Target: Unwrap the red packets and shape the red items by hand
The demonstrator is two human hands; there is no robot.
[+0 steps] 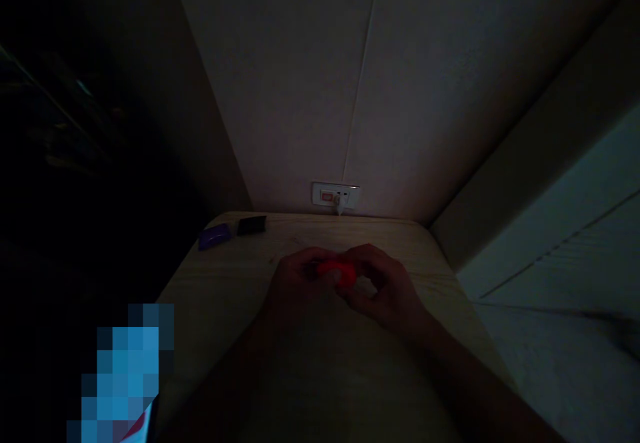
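Note:
Both hands meet over the middle of a light wood-grain table [220, 303]. Between them is a small rounded object that looks bright red [345, 272], casting a red tint on the fingers. My left hand [300, 279] is closed around its left side, the thumb lying across its front. On the other side, my right hand [387, 283] pinches it with curled fingers and thumb. The fingers cover much of the object, and the dim light hides its exact kind.
At the table's far left corner lie a purple packet [215, 236] and a flat black piece [251, 225]. Behind the table, a wall socket [335, 195] has a white plug in it. A pale panelled surface [560, 243] stands at the right. A lit, pixelated patch [127, 376] fills the lower left.

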